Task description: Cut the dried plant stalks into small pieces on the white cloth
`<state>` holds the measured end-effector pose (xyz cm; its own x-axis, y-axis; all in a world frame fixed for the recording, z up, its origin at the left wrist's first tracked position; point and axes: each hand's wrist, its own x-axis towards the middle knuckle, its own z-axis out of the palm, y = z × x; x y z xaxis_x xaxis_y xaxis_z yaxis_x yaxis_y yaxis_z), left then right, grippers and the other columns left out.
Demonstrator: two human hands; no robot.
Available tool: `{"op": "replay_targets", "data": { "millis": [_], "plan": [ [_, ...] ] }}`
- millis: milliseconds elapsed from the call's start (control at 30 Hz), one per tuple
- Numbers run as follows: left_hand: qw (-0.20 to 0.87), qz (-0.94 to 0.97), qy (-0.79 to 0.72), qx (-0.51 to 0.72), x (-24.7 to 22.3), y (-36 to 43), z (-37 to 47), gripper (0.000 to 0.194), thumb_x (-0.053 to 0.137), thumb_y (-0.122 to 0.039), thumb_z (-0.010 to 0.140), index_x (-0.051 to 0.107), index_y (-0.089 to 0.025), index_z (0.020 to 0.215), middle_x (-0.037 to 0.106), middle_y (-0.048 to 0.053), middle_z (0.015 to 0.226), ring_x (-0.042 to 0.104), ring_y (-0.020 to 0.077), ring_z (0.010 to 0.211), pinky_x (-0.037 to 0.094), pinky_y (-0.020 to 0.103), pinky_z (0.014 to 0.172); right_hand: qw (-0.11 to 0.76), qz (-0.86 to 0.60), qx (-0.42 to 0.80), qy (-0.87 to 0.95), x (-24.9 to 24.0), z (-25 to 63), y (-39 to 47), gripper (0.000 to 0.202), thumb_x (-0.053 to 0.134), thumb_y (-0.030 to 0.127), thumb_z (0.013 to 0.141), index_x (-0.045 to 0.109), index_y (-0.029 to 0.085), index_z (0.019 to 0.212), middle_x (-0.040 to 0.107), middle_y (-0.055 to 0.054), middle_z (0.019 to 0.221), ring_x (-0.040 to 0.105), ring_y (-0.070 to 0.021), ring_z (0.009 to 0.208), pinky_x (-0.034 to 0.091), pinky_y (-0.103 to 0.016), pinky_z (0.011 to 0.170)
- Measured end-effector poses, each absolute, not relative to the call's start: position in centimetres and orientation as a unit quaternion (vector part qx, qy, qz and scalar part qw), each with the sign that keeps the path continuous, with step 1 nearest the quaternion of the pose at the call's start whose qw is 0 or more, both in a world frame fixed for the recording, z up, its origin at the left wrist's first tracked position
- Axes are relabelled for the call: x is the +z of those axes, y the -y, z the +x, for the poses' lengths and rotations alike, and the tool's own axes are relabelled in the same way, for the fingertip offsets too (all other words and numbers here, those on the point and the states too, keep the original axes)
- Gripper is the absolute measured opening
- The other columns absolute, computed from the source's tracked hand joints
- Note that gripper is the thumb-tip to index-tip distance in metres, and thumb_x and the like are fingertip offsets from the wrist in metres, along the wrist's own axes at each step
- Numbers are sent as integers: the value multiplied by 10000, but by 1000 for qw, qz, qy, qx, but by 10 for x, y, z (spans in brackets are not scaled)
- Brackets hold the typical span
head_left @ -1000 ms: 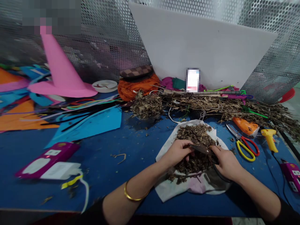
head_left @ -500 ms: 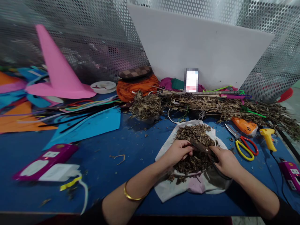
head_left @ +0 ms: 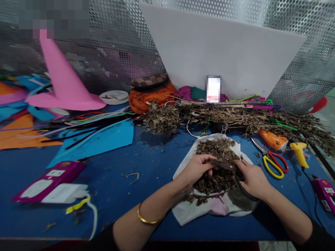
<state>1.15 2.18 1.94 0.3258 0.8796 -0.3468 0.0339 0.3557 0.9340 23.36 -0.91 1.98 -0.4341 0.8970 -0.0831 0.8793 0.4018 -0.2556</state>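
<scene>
My right hand is closed around the black handles of dark scissors, whose blades point left and stand a little apart. At the blade tips, my left hand pinches a bit of dried plant, mostly hidden by the fingers. Both hands are just above a heap of chopped dried leaves. The heap lies on a white cloth bag spread on the blue table. Some crumbs have spilled onto the bag's near side.
To the right lie red-and-yellow scissors, an orange packet and a yellow glue gun. Dried stems run along the back, near a lit phone. Leftward are a pink paper hat and a purple power strip.
The scissors' blades are spread slightly wider than before. Both hands stay over the heap, and the view has shifted only a little.
</scene>
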Motion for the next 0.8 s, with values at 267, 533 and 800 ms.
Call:
{"op": "replay_targets", "data": {
  "millis": [267,533,800],
  "plan": [
    [641,517,-501,266,13,-23,10,175,586,-301,692,604,-143,764,630,2,659,467,61,410,345,181,408,8,-517,144,844,21,232,9,489,504,263,750,403,182,1221,558,-78,1074,551,-197,889,365,-254,708],
    [547,640,-485,236,12,-24,4,262,454,-347,788,591,-145,694,468,-38,527,382,82,466,285,196,445,-8,-532,146,834,22,232,9,459,464,214,742,415,182,1198,567,-74,1055,551,-192,895,362,-249,710],
    [519,654,-499,233,10,-25,4,267,433,-318,788,611,-153,679,435,-38,513,341,87,469,235,203,450,-19,-525,153,837,20,232,9,447,460,182,746,409,182,1190,563,-78,1070,551,-174,880,355,-234,702]
  ]
}}
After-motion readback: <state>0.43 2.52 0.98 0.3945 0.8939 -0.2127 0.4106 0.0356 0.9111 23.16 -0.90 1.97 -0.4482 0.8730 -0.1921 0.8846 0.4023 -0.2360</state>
